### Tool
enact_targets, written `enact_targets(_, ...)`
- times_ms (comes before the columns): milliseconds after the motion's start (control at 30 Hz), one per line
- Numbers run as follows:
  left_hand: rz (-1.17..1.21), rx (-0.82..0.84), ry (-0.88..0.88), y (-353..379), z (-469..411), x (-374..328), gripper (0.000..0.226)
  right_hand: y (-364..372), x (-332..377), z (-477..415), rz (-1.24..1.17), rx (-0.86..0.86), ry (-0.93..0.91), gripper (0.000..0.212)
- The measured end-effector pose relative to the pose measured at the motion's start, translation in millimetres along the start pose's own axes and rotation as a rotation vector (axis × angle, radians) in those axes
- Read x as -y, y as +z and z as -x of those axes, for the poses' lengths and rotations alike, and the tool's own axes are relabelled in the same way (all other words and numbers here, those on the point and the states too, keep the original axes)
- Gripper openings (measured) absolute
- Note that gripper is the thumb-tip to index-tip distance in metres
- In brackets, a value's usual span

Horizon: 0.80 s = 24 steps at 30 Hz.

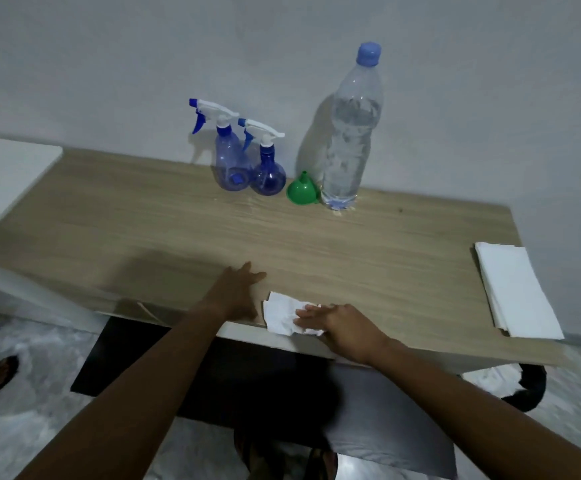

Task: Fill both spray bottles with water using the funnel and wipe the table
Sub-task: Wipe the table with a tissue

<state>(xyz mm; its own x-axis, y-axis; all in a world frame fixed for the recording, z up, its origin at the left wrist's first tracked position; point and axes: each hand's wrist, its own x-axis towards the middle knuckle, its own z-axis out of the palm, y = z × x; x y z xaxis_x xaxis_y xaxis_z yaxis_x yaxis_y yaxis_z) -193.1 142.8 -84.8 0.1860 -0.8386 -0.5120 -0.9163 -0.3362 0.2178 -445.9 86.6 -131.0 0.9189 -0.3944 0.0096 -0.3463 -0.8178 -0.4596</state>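
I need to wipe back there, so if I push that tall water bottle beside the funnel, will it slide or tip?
Probably tippy: the water bottle is tall and narrow, so a high push could topple it. It looks mostly full, so likely heavy; a low push may slide it. Its cap is on, so a fall shouldn't spill much.

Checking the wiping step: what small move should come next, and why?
Probably slide the right hand, pressed flat on the tissue at the near edge of the table, forward toward the water bottle, where what look like droplets lie.
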Motion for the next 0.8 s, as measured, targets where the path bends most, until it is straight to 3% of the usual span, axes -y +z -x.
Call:
enact_targets(100,0.094,0.007,0.026,0,-3,-21,0.106,-47,-10,-10,-0.309,-0.086,0.209,0.020)
enact_targets(300,0.147,-0.001,0.062,-1,-19,-63,0.115,-101,-75,-53,-0.625,-0.397,0.678,0.017)
enact_targets(567,0.004,0.054,-0.016,5,-42,-83,0.124,-106,-118,-99,-0.585,-0.321,0.813,0.016)
enact_targets(633,0.007,0.061,-0.010,3,-42,-83,0.123,-103,-113,-98,-0.317,-0.378,0.901,0.024)
enact_targets(700,0.009,0.061,0.007,0,-39,-84,0.121,-92,-104,-89,0.040,-0.460,0.805,0.042)
enact_targets(800,0.064,-0.006,0.010,-12,-37,-76,0.106,-64,-92,-79,0.109,-0.445,0.448,0.054)
